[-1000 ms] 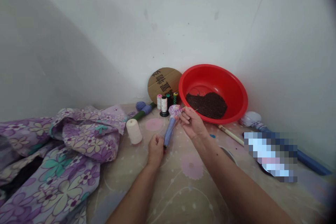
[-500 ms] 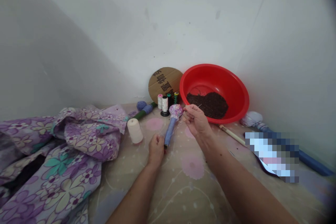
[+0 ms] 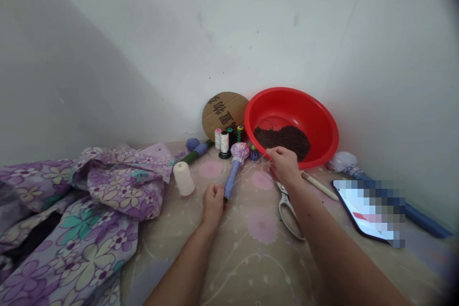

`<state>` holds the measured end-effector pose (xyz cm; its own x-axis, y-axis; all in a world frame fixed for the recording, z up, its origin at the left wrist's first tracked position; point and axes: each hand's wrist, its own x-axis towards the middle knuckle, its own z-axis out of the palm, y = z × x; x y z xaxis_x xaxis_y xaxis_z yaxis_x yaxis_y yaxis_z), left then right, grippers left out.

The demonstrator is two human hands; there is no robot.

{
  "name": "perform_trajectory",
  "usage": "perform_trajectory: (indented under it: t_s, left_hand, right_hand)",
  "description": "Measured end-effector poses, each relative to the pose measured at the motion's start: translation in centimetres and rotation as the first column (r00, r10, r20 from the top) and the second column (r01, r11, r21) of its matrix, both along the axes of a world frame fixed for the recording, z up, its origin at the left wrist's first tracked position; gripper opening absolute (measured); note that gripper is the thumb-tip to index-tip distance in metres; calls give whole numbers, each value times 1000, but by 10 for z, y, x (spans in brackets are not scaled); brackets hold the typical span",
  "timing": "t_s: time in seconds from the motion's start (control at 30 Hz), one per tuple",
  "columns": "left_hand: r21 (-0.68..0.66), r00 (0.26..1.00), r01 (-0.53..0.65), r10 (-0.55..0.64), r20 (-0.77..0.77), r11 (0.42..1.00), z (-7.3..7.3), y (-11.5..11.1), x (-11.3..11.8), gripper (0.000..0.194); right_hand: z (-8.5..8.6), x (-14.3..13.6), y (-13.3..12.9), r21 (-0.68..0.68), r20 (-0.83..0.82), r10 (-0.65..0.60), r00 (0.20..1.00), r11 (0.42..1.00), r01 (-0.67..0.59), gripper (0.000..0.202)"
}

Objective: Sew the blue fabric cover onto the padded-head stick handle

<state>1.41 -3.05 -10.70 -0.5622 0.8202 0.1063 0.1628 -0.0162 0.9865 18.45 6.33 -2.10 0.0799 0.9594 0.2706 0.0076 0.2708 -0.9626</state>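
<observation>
A short stick (image 3: 232,179) wrapped in blue has a round head (image 3: 240,151) of floral cloth at its far end. My left hand (image 3: 213,203) is closed at the stick's near end, its fingers curled against it. Fine thread (image 3: 253,163) stretches from the stick toward my right hand (image 3: 286,167), whose thumb and fingers are pinched on it, in front of the red basin. Any needle in that pinch is too small to make out. Scissors (image 3: 289,215) lie partly under my right forearm.
A red basin (image 3: 328,129) holding dark material stands behind my right hand. Thread spools (image 3: 224,142), a cardboard disc (image 3: 218,114) and a white thread cone (image 3: 184,179) are nearby. Floral fabric (image 3: 107,186) is heaped left; a phone (image 3: 362,215) and another blue stick (image 3: 423,220) lie right.
My right hand has moved right, away from the cloth head, drawing thread out. The scissors and a small purple ball now show. My left hand has barely moved.
</observation>
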Motion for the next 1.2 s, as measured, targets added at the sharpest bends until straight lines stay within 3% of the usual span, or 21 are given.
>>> perform_trajectory:
  t_s: [0.1, 0.17, 0.23, 0.33, 0.4, 0.47, 0.6, 0.8, 1.0, 1.13, 1.2]
  left_hand:
    - [-17, 1000, 11, -11, -4, 1000, 1, 0, 1, 22]
    - [-18, 1000, 16, -17, -27, 1000, -1, 1, 2, 22]
    - [-7, 997, 16, -16, -71, 1000, -3, 1, 2, 22]
    - [7, 992, 24, -23, -127, 1000, -8, 2, 2, 22]
    - [18, 988, 32, -29, -151, 999, -9, 2, 2, 21]
    - [26, 985, 37, -32, -172, 999, -8, 2, 3, 22]
    - [24, 982, 48, -43, -186, 999, -5, 1, 5, 22]
    - [15, 988, 71, -68, -138, 997, -2, -1, 6, 22]
    - [37, 996, 83, -81, -47, 996, 1, -2, 7, 25]
    - [47, 995, 94, -92, -43, 994, 0, -1, 7, 28]
    - [31, 993, 99, -97, -68, 995, -2, -1, 7, 29]
  right_hand:
    - [-3, 15, 1, 156, 274, -327, 904, 943, 293, 27]
    - [-7, 15, -3, 245, 368, -429, 825, 901, 359, 31]
    - [-15, 8, -12, 257, 413, -373, 831, 923, 287, 28]
    - [-35, -11, -34, 114, 406, -37, 913, 993, -11, 19]
    - [-48, -23, -50, 36, 420, 156, 894, 982, -187, 18]
    - [-56, -29, -66, 14, 451, 225, 864, 966, -259, 22]
    - [-61, -32, -86, 62, 520, 201, 831, 961, -271, 22]
    - [-71, -33, -91, 18, 552, 239, 799, 954, -298, 25]
    - [-81, -34, -89, -2, 481, 246, 841, 960, -280, 21]
    - [-81, -34, -90, 0, 422, 172, 890, 982, -190, 17]
    - [-82, -35, -89, -44, 370, 204, 906, 978, -202, 15]
